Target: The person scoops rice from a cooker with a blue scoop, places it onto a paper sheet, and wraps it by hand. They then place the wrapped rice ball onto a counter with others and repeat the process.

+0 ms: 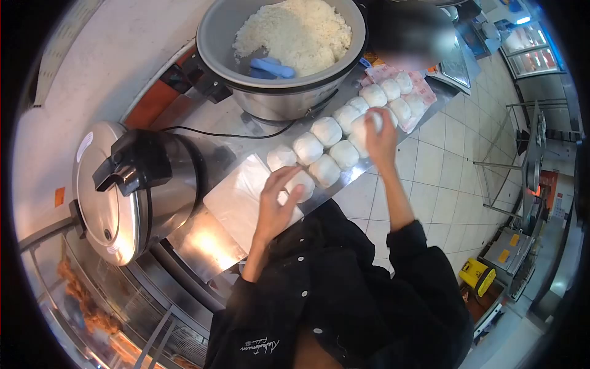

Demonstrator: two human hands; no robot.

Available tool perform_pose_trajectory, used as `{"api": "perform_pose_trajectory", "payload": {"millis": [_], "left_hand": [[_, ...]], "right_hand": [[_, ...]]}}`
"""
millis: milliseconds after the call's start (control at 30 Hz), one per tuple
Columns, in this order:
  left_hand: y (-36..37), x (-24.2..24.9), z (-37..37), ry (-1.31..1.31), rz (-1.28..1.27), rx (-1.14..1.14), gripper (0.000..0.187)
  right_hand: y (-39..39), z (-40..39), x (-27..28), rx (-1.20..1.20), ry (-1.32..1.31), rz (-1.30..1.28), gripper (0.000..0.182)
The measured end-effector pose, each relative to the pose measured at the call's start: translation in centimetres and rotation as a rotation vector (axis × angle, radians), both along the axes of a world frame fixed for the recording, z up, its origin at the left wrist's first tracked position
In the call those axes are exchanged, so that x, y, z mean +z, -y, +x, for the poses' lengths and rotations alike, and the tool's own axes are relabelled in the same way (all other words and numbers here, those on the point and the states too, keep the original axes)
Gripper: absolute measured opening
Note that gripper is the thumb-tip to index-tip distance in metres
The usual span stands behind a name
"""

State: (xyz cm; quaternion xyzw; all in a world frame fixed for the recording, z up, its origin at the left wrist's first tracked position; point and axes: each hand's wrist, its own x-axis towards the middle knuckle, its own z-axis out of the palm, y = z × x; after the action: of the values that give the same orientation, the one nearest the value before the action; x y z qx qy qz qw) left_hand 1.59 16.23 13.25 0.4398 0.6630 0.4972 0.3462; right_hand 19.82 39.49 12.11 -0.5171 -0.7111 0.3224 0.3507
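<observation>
Two rows of round white bundles, which look like wrapped rice balls (326, 131), run along the steel counter. At the near end of the rows, my left hand (278, 202) has its fingers and thumb curved around a wrapped rice ball (301, 183). Farther along, my right hand (382, 136) is closed over another wrapped rice ball (359, 129), partly hiding it. A stack of white wrapping sheets (236, 189) lies beside and under my left hand.
A large open cooker pot (212, 46) holds cooked rice (301, 31) and a blue scoop (271, 67). To the left stands a closed steel rice cooker (101, 190). A black cord (227, 134) crosses the steel counter (203, 237). Pink printed paper (424, 86) lies under the far bundles.
</observation>
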Motion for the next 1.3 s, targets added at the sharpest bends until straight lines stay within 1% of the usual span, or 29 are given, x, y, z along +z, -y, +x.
{"api": "perform_pose_trajectory", "payload": {"millis": [33,100,167,233,267,333,400,467,500,533,567,633,667,733,767,833,867,933,967,1000,1033,1067,1100,1133,1200,1267,1300], "left_hand": [[0.4,-0.4,-0.5,0.099,-0.061,0.065,0.038],[1.6,-1.5,-1.7,0.089,-0.103,0.140,0.035],[3.3,-2.7,-2.9,0.086,-0.227,0.226,0.034],[5.0,-3.4,-3.8,0.043,-0.284,0.296,0.034],[6.2,-4.3,-4.2,0.069,-0.309,0.338,0.034],[8.0,-5.1,-4.6,0.051,-0.358,0.428,0.034],[9.6,-5.8,-4.6,0.024,-0.391,0.507,0.034],[11.2,-7.0,-4.6,0.021,-0.412,0.525,0.036],[12.1,-7.6,-4.5,0.015,-0.432,0.541,0.038],[12.6,-8.1,-4.3,-0.015,-0.389,0.555,0.034],[13.1,-8.6,-4.3,-0.014,-0.387,0.558,0.034],[13.9,-8.9,-4.2,-0.068,-0.461,0.561,0.032],[14.1,-9.2,-4.1,-0.069,-0.460,0.565,0.032],[14.3,-9.4,-4.2,-0.037,-0.439,0.580,0.031],[14.3,-9.6,-4.2,-0.036,-0.437,0.580,0.031],[14.1,-9.6,-4.3,-0.006,-0.416,0.589,0.031],[14.1,-9.6,-4.4,-0.005,-0.412,0.590,0.031],[13.9,-9.6,-4.6,-0.018,-0.395,0.566,0.031],[13.9,-9.5,-4.7,-0.017,-0.390,0.571,0.031],[14.0,-9.4,-4.7,-0.015,-0.396,0.569,0.031],[14.0,-9.3,-5.2,-0.019,-0.394,0.592,0.031],[14.1,-9.3,-5.3,-0.022,-0.388,0.614,0.031],[14.3,-9.3,-5.4,-0.020,-0.385,0.632,0.031],[14.5,-9.3,-5.5,-0.018,-0.385,0.643,0.032],[14.6,-9.9,-5.8,-0.015,-0.365,0.661,0.032],[14.1,-10.0,-5.9,0.044,-0.329,0.692,0.032],[13.8,-10.0,-5.9,0.042,-0.321,0.695,0.032]], "right_hand": [[-3.0,1.0,-1.5,-0.032,0.047,-0.004,0.026],[-8.4,2.5,-5.2,-0.060,0.097,-0.007,0.029],[-12.3,3.3,-9.3,-0.036,0.206,-0.177,0.036],[-13.7,2.9,-11.4,0.015,0.244,-0.165,0.038],[-14.1,2.6,-12.6,0.017,0.230,-0.160,0.039],[-14.0,1.7,-13.2,0.023,0.208,-0.164,0.042],[-13.8,1.1,-14.4,0.015,0.227,-0.142,0.041],[-13.8,0.9,-14.9,0.005,0.241,-0.116,0.040],[-13.5,0.9,-14.9,0.013,0.226,-0.042,0.038],[-13.3,1.0,-14.9,0.021,0.212,0.035,0.037],[-13.2,1.2,-14.8,0.023,0.211,0.038,0.037],[-12.7,1.5,-14.4,0.026,0.373,0.408,0.033],[-12.3,2.0,-14.1,0.029,0.370,0.410,0.033],[-11.8,2.5,-13.0,0.102,0.468,0.311,0.035],[-11.7,2.5,-12.8,0.102,0.469,0.313,0.035],[-11.7,2.6,-12.6,0.040,0.260,0.092,0.035],[-11.9,2.7,-12.4,0.041,0.260,0.096,0.035],[-12.8,3.1,-12.1,0.135,0.267,0.068,0.033],[-13.4,3.5,-11.7,0.147,0.363,0.112,0.029],[-14.0,3.8,-11.3,0.160,0.458,0.158,0.027],[-14.7,1.9,-5.9,0.032,0.318,0.245,0.027],[-14.3,-0.3,-1.0,-0.071,0.333,0.270,0.024],[-13.6,-2.9,4.1,-0.033,0.209,0.432,0.021],[-12.9,-5.8,7.8,-0.031,0.046,0.498,0.019],[-12.4,-11.0,12.6,0.209,-0.127,0.508,0.021],[-11.1,-16.2,16.1,0.572,0.105,0.298,0.028],[-11.0,-18.9,15.6,0.690,0.335,0.299,0.031]]}}
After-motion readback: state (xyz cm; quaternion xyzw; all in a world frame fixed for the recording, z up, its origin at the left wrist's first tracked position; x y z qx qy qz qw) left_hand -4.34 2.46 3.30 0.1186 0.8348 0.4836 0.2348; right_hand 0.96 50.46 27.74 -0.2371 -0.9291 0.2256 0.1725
